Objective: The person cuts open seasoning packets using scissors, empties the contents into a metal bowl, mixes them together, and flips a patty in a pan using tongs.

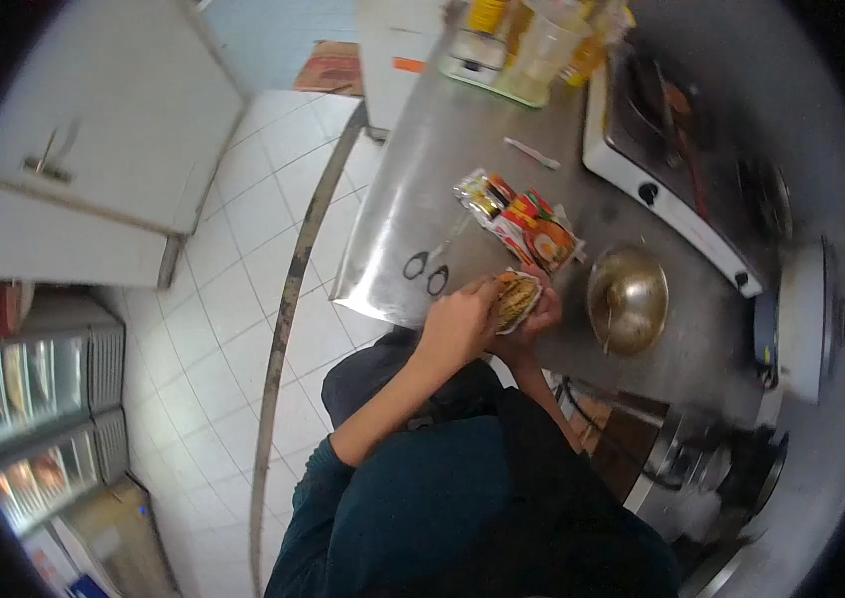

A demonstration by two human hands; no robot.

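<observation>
Both hands are close together in front of my body, over the counter's near edge. They hold a small yellow-brown packet (518,300) with pale edges; its print is too blurred to read. My left hand (464,317) pinches it from the left, while my right hand (540,317) wraps it from the right. Just beyond my fingers lies a red-orange food packet (540,229), with a silver and yellow sachet (486,194) beside it. A pair of scissors (426,272) with black handles rests left of the packets. On the right sits a metal bowl (629,314) with a spoon inside.
A gas stove (681,130) with a pan stands at the back right of the steel counter (392,214). A green tray (497,88) carries bottles and a clear jug at the far end. A thin white and pink item (532,152) lies nearby. Left is tiled floor (213,359).
</observation>
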